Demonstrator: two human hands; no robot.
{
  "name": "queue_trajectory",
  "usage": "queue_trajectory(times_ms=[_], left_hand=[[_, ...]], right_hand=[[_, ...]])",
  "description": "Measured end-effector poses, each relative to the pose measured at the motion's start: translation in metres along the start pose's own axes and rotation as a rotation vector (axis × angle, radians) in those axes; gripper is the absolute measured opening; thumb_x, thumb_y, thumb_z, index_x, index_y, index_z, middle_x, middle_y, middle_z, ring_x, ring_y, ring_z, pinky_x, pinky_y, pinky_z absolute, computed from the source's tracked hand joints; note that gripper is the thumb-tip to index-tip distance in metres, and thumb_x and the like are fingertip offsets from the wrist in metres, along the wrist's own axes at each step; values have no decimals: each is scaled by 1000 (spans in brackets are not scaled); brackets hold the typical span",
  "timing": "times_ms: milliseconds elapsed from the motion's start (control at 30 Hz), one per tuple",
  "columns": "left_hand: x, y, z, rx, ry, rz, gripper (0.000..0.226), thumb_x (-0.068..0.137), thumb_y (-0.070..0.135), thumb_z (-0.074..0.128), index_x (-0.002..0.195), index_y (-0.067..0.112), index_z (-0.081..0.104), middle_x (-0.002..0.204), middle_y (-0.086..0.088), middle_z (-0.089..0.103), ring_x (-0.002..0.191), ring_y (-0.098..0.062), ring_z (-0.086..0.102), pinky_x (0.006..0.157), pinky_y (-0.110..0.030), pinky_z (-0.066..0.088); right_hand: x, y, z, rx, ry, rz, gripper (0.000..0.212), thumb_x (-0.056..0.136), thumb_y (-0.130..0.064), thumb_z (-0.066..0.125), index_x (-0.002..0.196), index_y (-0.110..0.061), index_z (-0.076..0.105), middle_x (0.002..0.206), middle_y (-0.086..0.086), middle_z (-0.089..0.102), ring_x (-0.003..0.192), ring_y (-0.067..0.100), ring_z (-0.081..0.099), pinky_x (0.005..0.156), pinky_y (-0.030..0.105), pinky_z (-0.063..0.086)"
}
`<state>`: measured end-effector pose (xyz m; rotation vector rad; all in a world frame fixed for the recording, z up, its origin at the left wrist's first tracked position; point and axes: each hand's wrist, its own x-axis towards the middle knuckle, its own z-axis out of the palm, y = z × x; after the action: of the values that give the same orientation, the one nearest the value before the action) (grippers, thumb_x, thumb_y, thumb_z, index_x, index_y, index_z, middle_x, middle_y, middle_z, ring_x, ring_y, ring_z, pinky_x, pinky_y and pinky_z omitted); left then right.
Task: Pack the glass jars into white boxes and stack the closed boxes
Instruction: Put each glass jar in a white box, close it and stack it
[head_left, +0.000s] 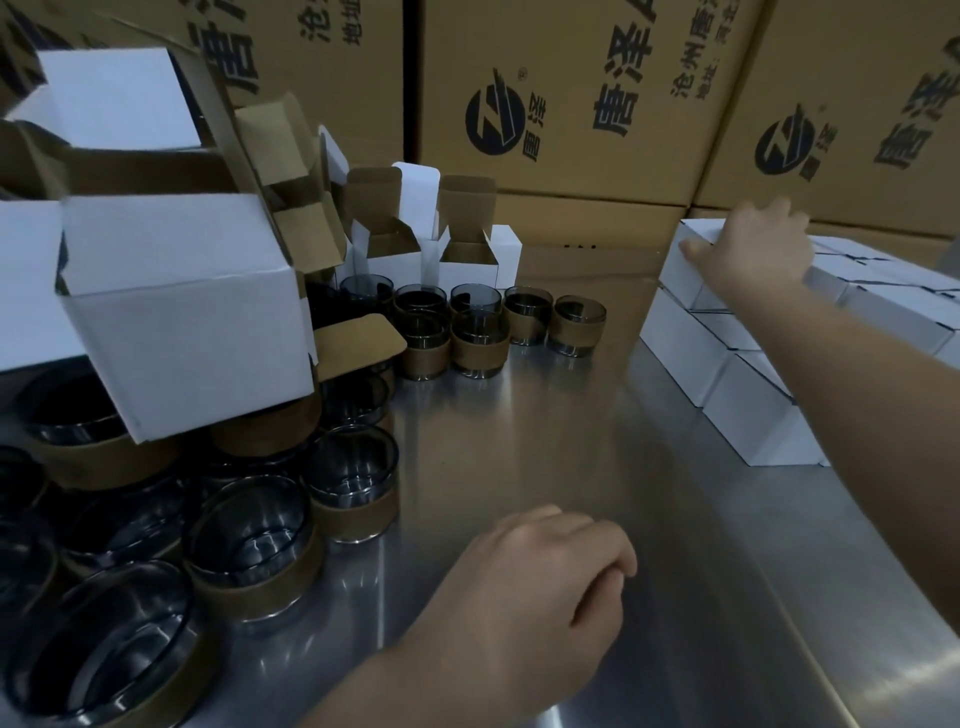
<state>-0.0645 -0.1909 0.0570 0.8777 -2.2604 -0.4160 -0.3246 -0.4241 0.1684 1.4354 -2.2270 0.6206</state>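
My right hand reaches far right and grips a closed white box on top of the stack of closed white boxes. My left hand hovers low over the steel table, fingers loosely curled, holding nothing. Several dark glass jars with brown paper sleeves crowd the left side, one of them near the hand. More sleeved jars stand in a row further back. Open white boxes pile up above the jars at left.
Smaller open white boxes with raised flaps stand behind the far row of jars. Large brown printed cartons form a wall at the back. The table's right edge runs diagonally under my right forearm.
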Motion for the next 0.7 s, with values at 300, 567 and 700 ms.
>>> queue_trajectory(times_ms=[300,567,700], left_hand=[[-1,0,1,8,10,0,20,89,30,43,94,24,61,86,7,62,84,-11,53,73,-30,44],[0,-4,0,-48,8,-31,14,90,22,50,94,22,63,85,8,61,85,-11,53,76,-32,45],[0,-5,-1,-51,14,-48,15,90,24,49,94,22,63,87,8,63,87,-10,53,78,-35,45]], right_hand=[[5,-1,5,-112,-57,29,59,91,-53,56,110,3,59,117,23,49,119,40,39,74,42,35],[-68,-91,-63,685,-241,-405,36,93,-30,57,126,-15,61,122,2,63,113,18,58,97,35,47],[-139,-139,-109,1119,-785,-600,35,93,-42,61,124,-28,55,104,-8,69,86,6,69,77,26,59]])
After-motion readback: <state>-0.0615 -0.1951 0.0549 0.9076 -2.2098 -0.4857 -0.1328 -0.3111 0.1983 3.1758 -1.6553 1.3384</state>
